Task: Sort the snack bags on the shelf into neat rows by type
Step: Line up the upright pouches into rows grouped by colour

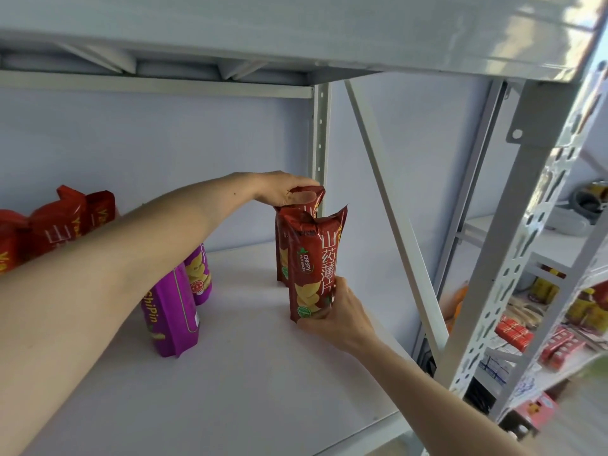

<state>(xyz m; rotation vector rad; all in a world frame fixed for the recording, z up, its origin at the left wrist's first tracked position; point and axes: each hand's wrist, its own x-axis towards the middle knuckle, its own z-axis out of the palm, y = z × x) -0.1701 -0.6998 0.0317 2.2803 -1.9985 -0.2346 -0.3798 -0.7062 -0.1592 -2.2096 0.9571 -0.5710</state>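
Note:
On the white shelf board [250, 373] two dark red yam-crisp bags stand one behind the other at the right. My right hand [339, 312] grips the bottom of the front red bag [312, 258]. My left hand [283, 189] reaches across and pinches the top of the rear red bag [307, 200], which is mostly hidden by the front one. Two purple bags stand in the middle, the nearer purple bag [169, 312] and the farther purple bag [197, 274], partly behind my left forearm. Several brighter red bags [62, 222] stand at the far left.
A grey upright post [320, 133] and a diagonal brace [394, 209] bound the shelf at the right. The shelf above [296, 34] hangs low overhead. A neighbouring rack [533, 324] at the right holds red boxes and yellow packs.

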